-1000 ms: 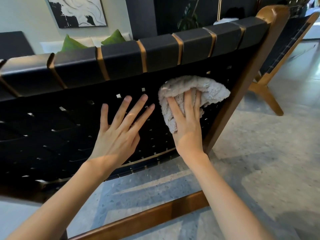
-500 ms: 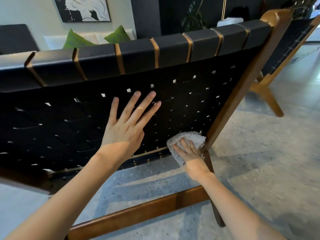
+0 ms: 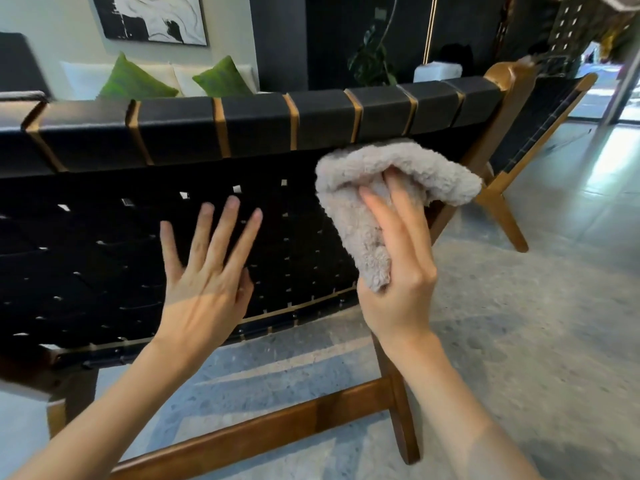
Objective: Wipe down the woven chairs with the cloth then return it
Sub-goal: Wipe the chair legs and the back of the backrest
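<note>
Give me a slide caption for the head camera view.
The right hand holds a cloth against the woven chair back; the left hand rests flat on it.

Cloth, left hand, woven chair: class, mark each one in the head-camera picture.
cloth [image 3: 398,174]: head view, on the fluffy fold above the fingers.
left hand [image 3: 204,296]: head view, on the back of the hand.
woven chair [image 3: 256,126]: head view, on a black strap of its top rail.

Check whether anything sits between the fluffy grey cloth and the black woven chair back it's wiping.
Nothing visible does. The right hand holds the fluffy grey cloth against the upper right of the black woven chair back. The left hand lies flat on the webbing further left, apart from the cloth.
</note>
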`<state>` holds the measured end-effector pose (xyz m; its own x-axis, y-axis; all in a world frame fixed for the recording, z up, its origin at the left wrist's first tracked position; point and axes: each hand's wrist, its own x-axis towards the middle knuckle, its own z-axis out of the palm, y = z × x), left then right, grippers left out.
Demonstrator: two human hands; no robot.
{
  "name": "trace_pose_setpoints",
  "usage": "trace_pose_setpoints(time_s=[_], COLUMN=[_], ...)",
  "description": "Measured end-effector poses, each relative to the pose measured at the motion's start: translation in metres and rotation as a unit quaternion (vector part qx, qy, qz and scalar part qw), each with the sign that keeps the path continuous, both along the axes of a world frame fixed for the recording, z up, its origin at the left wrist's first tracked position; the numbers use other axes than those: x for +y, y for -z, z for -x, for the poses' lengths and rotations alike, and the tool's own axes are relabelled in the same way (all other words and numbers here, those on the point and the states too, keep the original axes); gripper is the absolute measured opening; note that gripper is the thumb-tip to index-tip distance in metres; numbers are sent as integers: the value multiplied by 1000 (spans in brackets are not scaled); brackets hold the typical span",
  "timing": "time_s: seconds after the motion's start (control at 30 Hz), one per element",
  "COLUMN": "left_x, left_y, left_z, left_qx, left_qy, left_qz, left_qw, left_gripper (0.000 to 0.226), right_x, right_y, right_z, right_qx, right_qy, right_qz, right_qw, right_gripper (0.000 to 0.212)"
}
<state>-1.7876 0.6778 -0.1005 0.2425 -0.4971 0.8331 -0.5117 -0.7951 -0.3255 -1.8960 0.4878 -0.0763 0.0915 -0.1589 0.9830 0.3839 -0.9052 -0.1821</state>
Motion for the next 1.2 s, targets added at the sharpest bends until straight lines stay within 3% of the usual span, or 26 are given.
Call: trace_pose_setpoints(time_s=[0.37,0.47,0.57,0.7,0.83,0.97,1.1,1.2], left_x=[11,14,17,15,11,15,21,23], left_y=[-4,-4,-2,-1,3,9,15,16], left_z=[-4,-8,-12,-16,-16,-16,-12,-9], left_qx=[-8,-10,-24,-29,-22,-11,18,32], left_qy=[1,-1,-2,-9,-11,-6,-3,-1], left_qz=[-15,-24,-30,-26,-37,-51,-67,-74], left_qw=[1000,1000,999,999,999,999,998,997], left_gripper=[78,77,78,82,80,73,82,85], right_x=[43,44,41,38,33,26,23,20], right_y=[-20,-15,-12,7,56,88,110,129], right_z=[-35,-47,-55,-68,-73,-78,-79,-78], right_qx=[28,22,3,14,95,204,286,391], right_qy=[80,103,114,121,111,85,80,90], right_qz=[-48,-36,-45,-34,5,-2,3,8], right_qw=[995,994,992,992,989,975,955,916], right_gripper=[58,45,52,45,45,81,72,69])
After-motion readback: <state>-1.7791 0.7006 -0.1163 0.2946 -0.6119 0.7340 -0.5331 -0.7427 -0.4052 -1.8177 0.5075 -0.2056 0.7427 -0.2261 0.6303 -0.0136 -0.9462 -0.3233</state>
